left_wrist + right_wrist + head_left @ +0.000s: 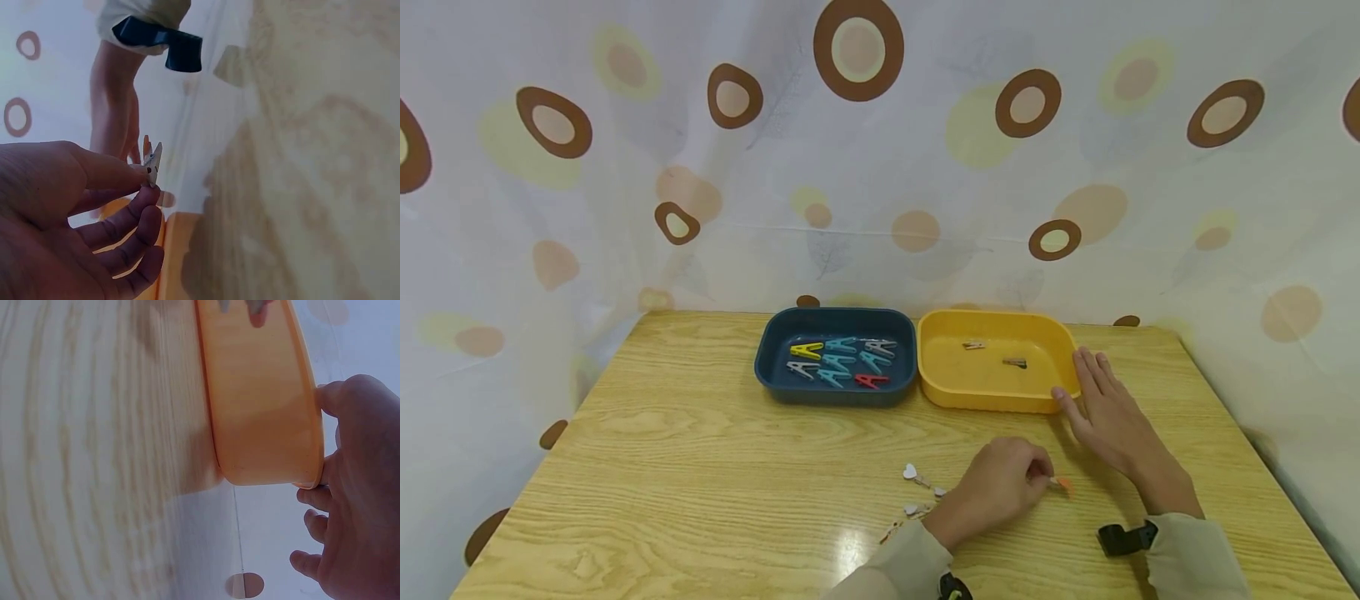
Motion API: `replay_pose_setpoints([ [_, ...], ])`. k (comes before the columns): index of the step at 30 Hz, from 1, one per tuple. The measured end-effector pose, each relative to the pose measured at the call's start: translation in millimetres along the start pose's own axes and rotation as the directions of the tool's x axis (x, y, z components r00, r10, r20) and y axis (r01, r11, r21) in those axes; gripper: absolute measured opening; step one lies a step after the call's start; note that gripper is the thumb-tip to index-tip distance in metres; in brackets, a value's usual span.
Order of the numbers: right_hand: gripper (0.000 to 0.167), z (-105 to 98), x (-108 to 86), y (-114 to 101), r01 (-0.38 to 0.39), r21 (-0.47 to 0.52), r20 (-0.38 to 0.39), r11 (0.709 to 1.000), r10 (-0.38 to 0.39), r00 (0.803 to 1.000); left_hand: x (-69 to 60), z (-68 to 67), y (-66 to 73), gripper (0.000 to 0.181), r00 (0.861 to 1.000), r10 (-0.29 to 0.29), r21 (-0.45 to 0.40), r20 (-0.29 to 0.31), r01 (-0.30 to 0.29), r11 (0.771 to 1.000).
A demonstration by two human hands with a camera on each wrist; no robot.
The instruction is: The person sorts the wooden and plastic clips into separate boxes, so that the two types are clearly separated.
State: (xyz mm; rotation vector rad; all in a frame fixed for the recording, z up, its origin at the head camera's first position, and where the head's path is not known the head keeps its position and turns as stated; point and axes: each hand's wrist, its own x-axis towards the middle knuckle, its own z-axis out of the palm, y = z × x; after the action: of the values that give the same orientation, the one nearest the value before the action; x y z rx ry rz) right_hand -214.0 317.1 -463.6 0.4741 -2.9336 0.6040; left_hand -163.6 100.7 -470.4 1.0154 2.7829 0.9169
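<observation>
My left hand [1000, 483] pinches a small wooden clothespin [152, 167] with an orange decoration between thumb and index finger, just above the table. Its other fingers are loosely bent, as the left wrist view shows. My right hand [1108, 421] touches the right end of the yellow tray [992, 400], thumb at the rim's near corner and fingers fairly straight along the outside. Two small clothespins [973, 345] lie apart in that tray. Several small clothespins, some with white hearts [910, 472], lie on the table left of my left hand, partly hidden by the forearm.
A dark blue tray [835, 398] adjoins the yellow tray on the left. Inside are several larger clothespins: blue, white or grey, yellow [807, 351] and red [871, 381]. Both stand at the back of the wooden table [700, 475], before a patterned curtain [850, 208].
</observation>
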Motion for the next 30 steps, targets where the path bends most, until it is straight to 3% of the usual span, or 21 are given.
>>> replay_pose_setpoints([
  [17, 0.078, -1, -1.0, -3, 0.002, -0.01, -0.001, 1.0, -0.002, 1.0, 3.1, -31.8, -15.5, 0.007, 0.994, -0.067, -0.128, -0.084, 0.056, 0.99],
  [30, 0.078, -1, -0.4, -2, 0.007, -0.017, -0.006, 1.0, -0.007, 1.0, 3.1, -53.0, -24.4, 0.008, 0.988, -0.045, -0.22, -0.151, 0.011, 0.975],
])
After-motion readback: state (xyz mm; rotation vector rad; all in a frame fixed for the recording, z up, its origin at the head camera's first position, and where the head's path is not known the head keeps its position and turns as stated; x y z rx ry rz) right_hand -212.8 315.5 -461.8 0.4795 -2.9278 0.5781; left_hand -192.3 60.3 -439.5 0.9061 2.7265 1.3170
